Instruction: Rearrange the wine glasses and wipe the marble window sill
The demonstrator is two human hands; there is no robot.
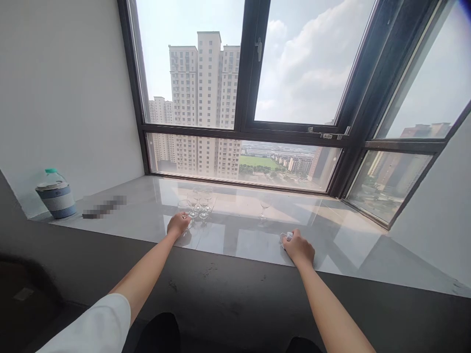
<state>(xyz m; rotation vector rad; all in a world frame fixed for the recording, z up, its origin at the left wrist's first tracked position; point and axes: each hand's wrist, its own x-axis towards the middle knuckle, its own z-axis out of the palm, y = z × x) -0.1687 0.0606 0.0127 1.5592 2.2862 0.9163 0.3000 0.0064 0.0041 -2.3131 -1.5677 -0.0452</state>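
My left hand [178, 224] is closed around the stem of a clear stemmed glass [183, 203] near the front edge of the windowsill, the bowl showing above my fingers. Just beyond it, to the right, several more clear stemmed glasses [203, 202] stand upright, close together. One stemmed glass [263, 206] stands apart from them, nearer the window. My right hand [301, 249] is closed on a crumpled white cloth [285, 239], which rests on the sill to the right of the lone glass. The fingers partly hide the cloth.
A glossy pale tiled windowsill [239, 240] stretches below a dark window frame [239, 131]. On its left end are a bucket [57, 200] with a green-capped bottle [53, 175] in it and a blurred dark object [105, 207]. Walls close off both sides.
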